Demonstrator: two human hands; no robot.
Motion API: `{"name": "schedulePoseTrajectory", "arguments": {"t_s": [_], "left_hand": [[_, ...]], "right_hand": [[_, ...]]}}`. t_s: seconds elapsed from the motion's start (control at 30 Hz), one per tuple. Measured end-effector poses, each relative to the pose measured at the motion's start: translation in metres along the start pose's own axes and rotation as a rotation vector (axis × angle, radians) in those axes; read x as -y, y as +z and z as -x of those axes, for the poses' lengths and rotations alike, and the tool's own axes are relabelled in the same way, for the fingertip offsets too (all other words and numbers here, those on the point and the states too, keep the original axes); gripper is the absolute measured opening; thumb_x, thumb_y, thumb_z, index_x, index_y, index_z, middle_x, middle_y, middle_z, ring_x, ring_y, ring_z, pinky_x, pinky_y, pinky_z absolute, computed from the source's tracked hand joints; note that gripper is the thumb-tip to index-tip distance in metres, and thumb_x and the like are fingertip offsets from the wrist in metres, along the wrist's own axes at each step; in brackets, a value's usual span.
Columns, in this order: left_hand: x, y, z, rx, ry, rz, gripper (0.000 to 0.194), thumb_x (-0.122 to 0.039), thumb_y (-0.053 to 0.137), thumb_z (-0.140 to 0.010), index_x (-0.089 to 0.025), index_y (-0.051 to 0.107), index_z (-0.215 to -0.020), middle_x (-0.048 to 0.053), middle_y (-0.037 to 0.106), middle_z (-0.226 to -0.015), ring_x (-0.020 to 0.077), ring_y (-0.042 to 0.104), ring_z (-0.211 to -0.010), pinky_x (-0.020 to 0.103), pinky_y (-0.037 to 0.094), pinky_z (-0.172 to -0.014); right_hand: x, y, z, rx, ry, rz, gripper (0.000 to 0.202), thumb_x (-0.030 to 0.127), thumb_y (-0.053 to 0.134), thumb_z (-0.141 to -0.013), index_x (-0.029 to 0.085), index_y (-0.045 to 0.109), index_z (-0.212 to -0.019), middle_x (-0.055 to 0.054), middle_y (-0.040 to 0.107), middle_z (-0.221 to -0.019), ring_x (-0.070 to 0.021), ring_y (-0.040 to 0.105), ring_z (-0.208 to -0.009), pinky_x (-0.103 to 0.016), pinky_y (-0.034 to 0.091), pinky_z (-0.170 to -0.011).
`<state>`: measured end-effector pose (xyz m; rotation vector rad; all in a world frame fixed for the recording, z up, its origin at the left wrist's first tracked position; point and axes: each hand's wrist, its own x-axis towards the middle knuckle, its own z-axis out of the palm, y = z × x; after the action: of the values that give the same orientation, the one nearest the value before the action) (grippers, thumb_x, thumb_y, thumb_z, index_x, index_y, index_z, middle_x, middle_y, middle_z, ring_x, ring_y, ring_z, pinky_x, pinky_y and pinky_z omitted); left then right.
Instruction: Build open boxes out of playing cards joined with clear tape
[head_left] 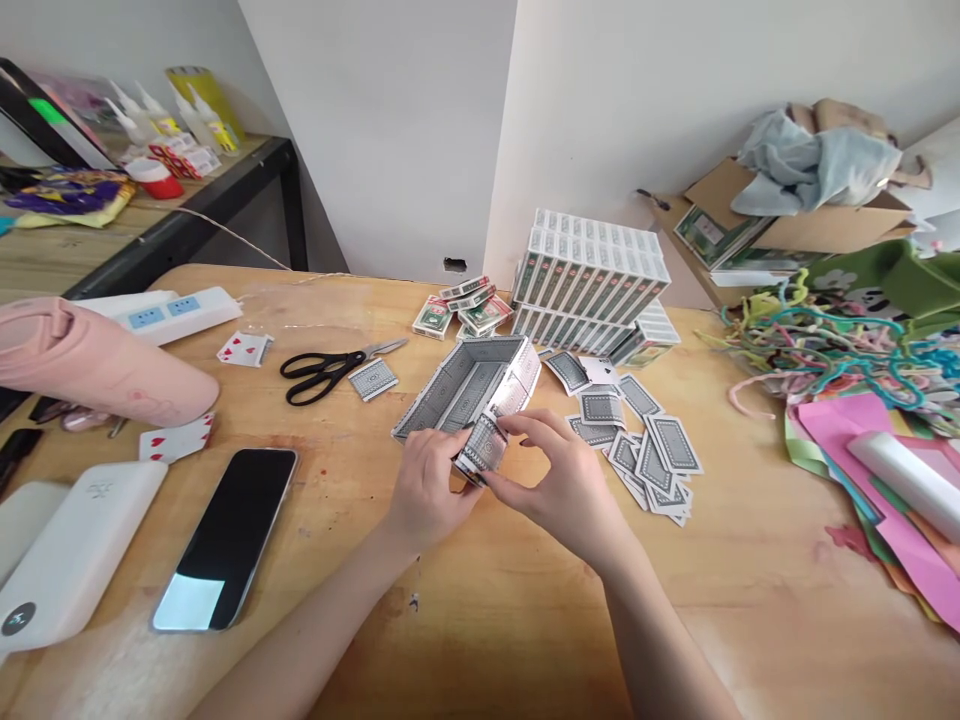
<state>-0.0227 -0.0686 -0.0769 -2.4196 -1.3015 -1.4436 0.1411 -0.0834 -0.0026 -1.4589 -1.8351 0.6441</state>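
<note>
A box built of grey-backed playing cards (450,390) is tilted on the table in front of me. My left hand (435,478) pinches its near corner, thumb on the wall and fingers partly hidden behind it. On the same near end, my right hand (566,485) grips a card (486,445) on the wall between thumb and forefinger. To the right lie loose playing cards (656,455), face down and overlapping, some folded. Black-handled scissors (322,375) rest at the left beside a folded card (373,379).
Stacked card packs (589,275) stand at the back, with several card boxes (465,308) beside them. A phone (229,540), a white device (82,560), a pink bottle (112,360) and a power strip (169,312) are on the left. Yarn (847,350) and coloured paper (862,460) lie right.
</note>
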Motion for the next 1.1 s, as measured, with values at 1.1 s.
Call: {"name": "schedulePoseTrajectory", "arguments": {"t_s": [1.1], "left_hand": [[-0.0002, 0.0036, -0.0007, 0.024, 0.057, -0.007, 0.041, -0.014, 0.06, -0.072, -0.019, 0.047, -0.111, 0.005, 0.064, -0.08, 0.0202, 0.061, -0.069, 0.034, 0.044, -0.065]], "right_hand": [[0.0009, 0.0072, 0.0044, -0.018, -0.065, 0.191, 0.042, 0.02, 0.064, -0.064, 0.018, 0.05, -0.104, -0.011, 0.06, -0.102, -0.0263, 0.061, -0.098, -0.041, 0.056, -0.081]]}}
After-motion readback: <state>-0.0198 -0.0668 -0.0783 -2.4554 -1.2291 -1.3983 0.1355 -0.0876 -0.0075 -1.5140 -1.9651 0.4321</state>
